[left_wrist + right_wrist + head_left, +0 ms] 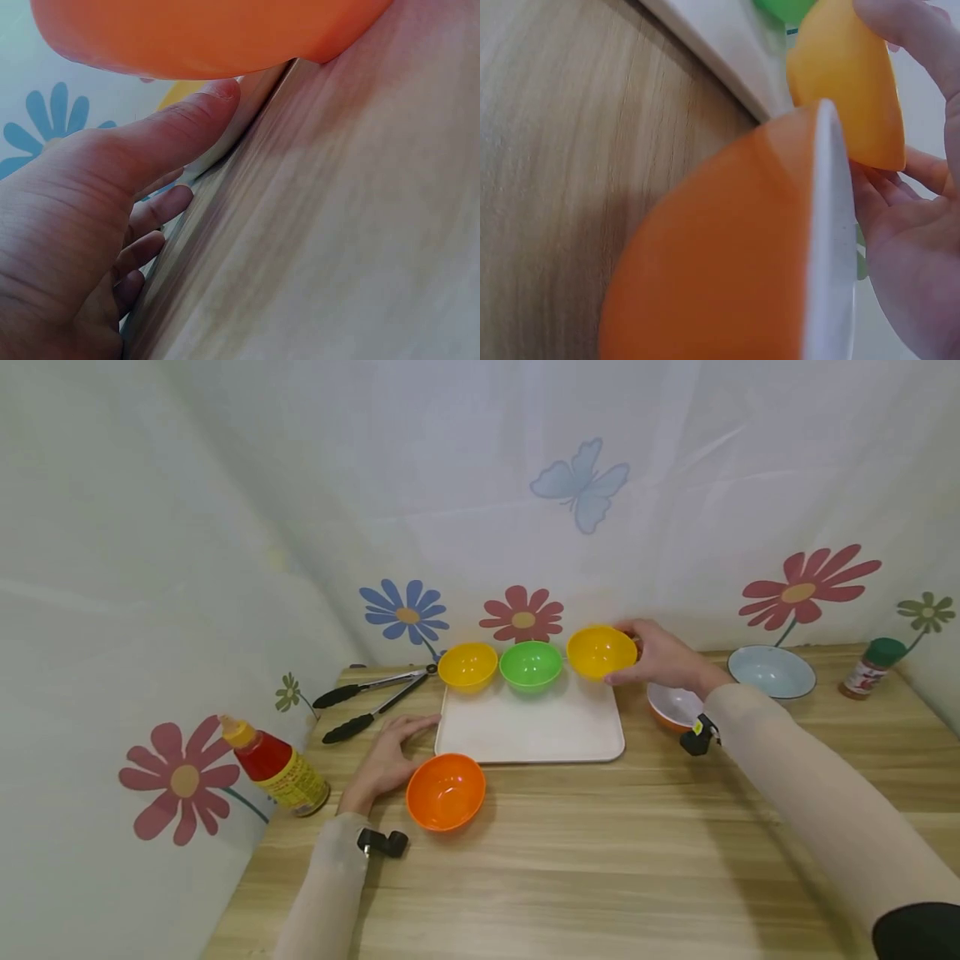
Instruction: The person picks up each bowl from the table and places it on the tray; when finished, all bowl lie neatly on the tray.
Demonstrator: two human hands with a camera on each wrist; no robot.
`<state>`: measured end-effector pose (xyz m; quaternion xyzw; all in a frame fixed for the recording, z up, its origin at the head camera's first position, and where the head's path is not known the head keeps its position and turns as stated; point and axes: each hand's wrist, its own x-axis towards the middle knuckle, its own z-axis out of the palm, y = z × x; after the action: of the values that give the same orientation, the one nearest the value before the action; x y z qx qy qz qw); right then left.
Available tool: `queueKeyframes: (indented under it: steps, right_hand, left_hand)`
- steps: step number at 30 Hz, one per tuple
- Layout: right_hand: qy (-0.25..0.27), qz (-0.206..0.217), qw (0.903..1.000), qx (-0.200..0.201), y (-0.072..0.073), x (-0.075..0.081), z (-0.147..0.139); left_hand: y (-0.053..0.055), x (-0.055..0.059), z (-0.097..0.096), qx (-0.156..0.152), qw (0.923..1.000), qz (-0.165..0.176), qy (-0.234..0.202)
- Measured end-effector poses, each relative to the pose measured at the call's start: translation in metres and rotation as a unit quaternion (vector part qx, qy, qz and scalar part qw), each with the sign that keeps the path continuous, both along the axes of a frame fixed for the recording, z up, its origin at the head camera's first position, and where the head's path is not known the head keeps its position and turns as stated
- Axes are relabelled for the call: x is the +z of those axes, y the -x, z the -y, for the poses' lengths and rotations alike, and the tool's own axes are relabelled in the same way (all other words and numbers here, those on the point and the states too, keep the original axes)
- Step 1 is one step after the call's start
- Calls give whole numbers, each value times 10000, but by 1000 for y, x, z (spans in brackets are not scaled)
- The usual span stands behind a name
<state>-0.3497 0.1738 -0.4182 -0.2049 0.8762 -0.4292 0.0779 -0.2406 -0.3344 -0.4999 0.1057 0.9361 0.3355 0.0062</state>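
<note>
At the back right of the white tray (532, 727), my right hand (660, 656) holds a yellow bowl (600, 652), thumb on its near side and fingers behind it. A green bowl (531, 665) and another yellow bowl (468, 667) line up to its left along the tray's back edge. My left hand (386, 760) lies by the tray's left edge with fingers extended and nothing in its grasp. Beside it, in front of the tray, is an orange bowl (446, 793); in the left wrist view the thumb (180, 135) reaches just below this bowl's side.
Under my right forearm sits an orange bowl with a white inside (667, 708). Behind it are a pale blue dish (772, 672) and a green-capped spice jar (872, 668). Black-handled tongs (375, 697) and a red sauce bottle (277, 768) are on the left.
</note>
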Motion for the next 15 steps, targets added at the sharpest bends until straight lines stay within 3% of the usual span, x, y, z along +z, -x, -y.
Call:
queueKeyframes:
  steps: [15]
  right_hand:
    - [-920,170,9954,217,11,-4,11]
  left_hand:
    - [0,2,0,-7,10000,37,38]
